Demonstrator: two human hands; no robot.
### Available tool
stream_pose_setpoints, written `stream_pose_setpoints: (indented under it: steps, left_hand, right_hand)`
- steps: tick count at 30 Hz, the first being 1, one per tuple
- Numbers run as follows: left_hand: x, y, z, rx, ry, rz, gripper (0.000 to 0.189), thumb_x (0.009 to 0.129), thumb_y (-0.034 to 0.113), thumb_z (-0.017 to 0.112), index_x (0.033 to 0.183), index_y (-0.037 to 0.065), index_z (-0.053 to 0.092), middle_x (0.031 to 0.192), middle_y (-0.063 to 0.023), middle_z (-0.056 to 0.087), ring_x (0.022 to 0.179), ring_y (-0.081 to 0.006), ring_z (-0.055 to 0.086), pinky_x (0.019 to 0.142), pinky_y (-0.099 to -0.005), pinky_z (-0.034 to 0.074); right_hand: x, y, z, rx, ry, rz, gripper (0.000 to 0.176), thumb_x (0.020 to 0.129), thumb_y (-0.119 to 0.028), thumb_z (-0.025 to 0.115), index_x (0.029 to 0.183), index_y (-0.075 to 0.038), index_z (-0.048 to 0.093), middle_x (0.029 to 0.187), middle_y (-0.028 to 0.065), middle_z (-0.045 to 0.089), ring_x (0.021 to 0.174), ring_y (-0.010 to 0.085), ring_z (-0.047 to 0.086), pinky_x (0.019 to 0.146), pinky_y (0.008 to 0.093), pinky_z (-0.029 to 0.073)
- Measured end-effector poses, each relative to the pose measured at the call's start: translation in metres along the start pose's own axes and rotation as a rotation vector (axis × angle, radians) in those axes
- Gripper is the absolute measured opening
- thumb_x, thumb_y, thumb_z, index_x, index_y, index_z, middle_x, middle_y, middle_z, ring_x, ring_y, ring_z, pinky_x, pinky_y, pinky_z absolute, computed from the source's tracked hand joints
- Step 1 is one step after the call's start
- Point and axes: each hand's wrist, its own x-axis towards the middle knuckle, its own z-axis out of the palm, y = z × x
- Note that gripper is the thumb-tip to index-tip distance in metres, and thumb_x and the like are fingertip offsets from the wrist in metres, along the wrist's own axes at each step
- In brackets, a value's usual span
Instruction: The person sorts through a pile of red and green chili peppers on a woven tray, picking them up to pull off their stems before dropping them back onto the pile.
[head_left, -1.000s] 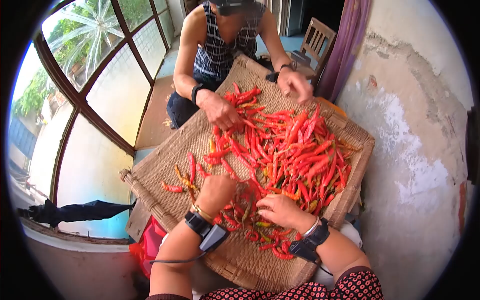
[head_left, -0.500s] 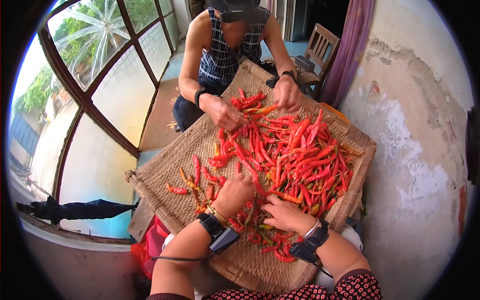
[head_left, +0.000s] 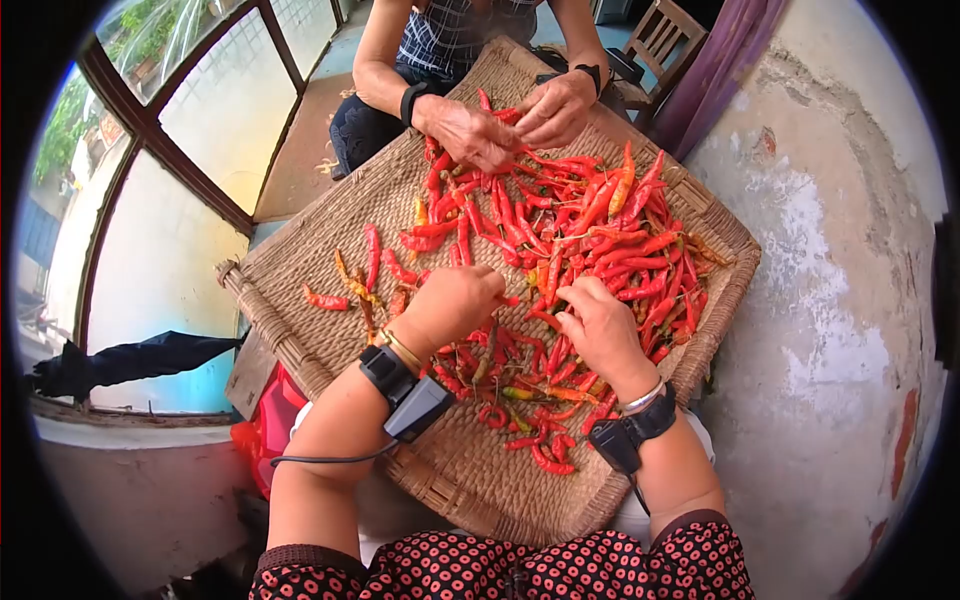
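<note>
In the head view, the left hand (head_left: 455, 308) touched one chili (head_left: 512, 301) near the right hand (head_left: 606, 328), both grips impossible to tell, above a woven tray (head_left: 300, 250) of peppers (head_left: 640, 268), probably light, pliant, best pinched stem-end.

The tray (head_left: 300, 258) is rough, matt woven fibre; the chillies (head_left: 640, 270) on it look smooth and glossy. The bangle (head_left: 641, 397) is shiny silvery metal. At far right, the chair (head_left: 655, 55) is wood, the curtain (head_left: 722, 70) purple cloth; the right wall (head_left: 800, 400) is rough, matt plaster.
</note>
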Motion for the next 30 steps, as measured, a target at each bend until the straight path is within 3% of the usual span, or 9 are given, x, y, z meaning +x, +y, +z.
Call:
stream_pose_setpoints:
  steps: [4,9,11,13,15,19,23,25,30]
  left_hand:
    - [0.001,-0.005,-0.001,-0.574,0.05,-0.285,0.012,0.08,0.009,0.063,0.088,0.003,0.057,0.067,-0.0017,0.061,0.058,-0.0103,0.058,0.054,-0.0247,0.047]
    - [0.014,-0.014,-0.012,-1.203,0.15,-0.539,0.013,0.086,0.012,0.058,0.095,0.003,0.058,0.079,-0.0007,0.061,0.07,-0.0098,0.059,0.061,-0.0237,0.048]
    - [0.021,-0.011,-0.012,-1.635,0.702,-0.545,0.018,0.086,0.013,0.059,0.099,0.001,0.058,0.095,-0.0061,0.059,0.082,-0.0108,0.057,0.069,-0.026,0.048]
    - [0.01,-0.022,-0.009,-1.615,0.72,-0.564,0.021,0.086,0.013,0.058,0.103,0.001,0.057,0.108,-0.0072,0.055,0.093,-0.0123,0.056,0.075,-0.0281,0.047]
    - [0.002,-0.032,-0.001,-0.487,0.259,-0.345,0.022,0.083,0.014,0.06,0.102,0.002,0.059,0.101,-0.0068,0.058,0.093,-0.0134,0.057,0.073,-0.0279,0.047]
    - [-0.007,-0.004,0.005,-0.131,-0.178,-0.048,0.02,0.07,0.015,0.065,0.087,0.004,0.063,0.082,-0.0117,0.059,0.081,-0.0259,0.059,0.071,-0.0352,0.047]
    - [-0.008,-0.002,0.006,-0.016,-0.387,-0.115,0.015,0.067,0.016,0.061,0.077,0.005,0.063,0.076,-0.0101,0.059,0.077,-0.0286,0.057,0.072,-0.0388,0.046]
    - [-0.007,0.004,-0.001,-0.03,-0.22,0.028,0.018,0.069,0.015,0.065,0.083,0.004,0.063,0.078,-0.01,0.06,0.079,-0.029,0.058,0.072,-0.0378,0.046]
    - [0.002,0.034,-0.01,-0.759,-0.25,-0.184,0.028,0.076,0.017,0.069,0.097,0.001,0.061,0.079,-0.0056,0.063,0.075,-0.0149,0.059,0.067,-0.0278,0.047]
  right_hand:
    - [0.001,-0.001,0.003,-0.14,-0.129,0.003,0.036,0.076,-0.013,0.062,0.11,-0.009,0.052,0.093,0.0121,0.054,0.08,0.0327,0.058,0.067,0.0412,0.048]
    - [-0.004,0.004,0.01,-0.227,-0.326,-0.027,0.035,0.075,-0.013,0.062,0.108,-0.01,0.051,0.092,0.0129,0.054,0.081,0.0323,0.058,0.066,0.0424,0.047]
    - [-0.009,0.005,0.012,-0.243,-0.363,-0.047,0.028,0.074,-0.013,0.062,0.101,-0.009,0.054,0.088,0.013,0.055,0.079,0.0324,0.059,0.065,0.0423,0.047]
    - [-0.01,0.006,0.014,-0.262,-0.395,-0.065,0.022,0.073,-0.013,0.063,0.093,-0.007,0.056,0.085,0.013,0.056,0.077,0.0325,0.059,0.064,0.0423,0.047]
    - [-0.011,0.007,0.016,-0.323,-0.403,-0.111,0.01,0.072,-0.013,0.062,0.079,-0.006,0.058,0.078,0.0127,0.056,0.072,0.0329,0.059,0.062,0.0426,0.047]
    - [-0.009,0.005,0.016,-0.334,-0.398,-0.136,0.008,0.073,-0.014,0.06,0.073,-0.006,0.059,0.072,0.0125,0.057,0.069,0.0326,0.059,0.061,0.043,0.047]
    - [0.0,0.001,0.014,-0.005,-0.174,-0.044,0.011,0.077,-0.014,0.059,0.075,-0.003,0.059,0.073,0.0105,0.059,0.066,0.0256,0.061,0.058,0.0374,0.047]
    - [0.001,-0.006,0.009,0.646,-0.161,0.32,0.011,0.081,-0.014,0.06,0.085,-0.003,0.062,0.074,0.0044,0.061,0.063,0.0133,0.061,0.057,0.0276,0.048]
    - [-0.002,-0.012,0.009,1.024,-0.132,0.386,0.012,0.085,-0.008,0.057,0.093,0.0,0.061,0.078,0.0034,0.062,0.065,0.0089,0.06,0.06,0.021,0.049]
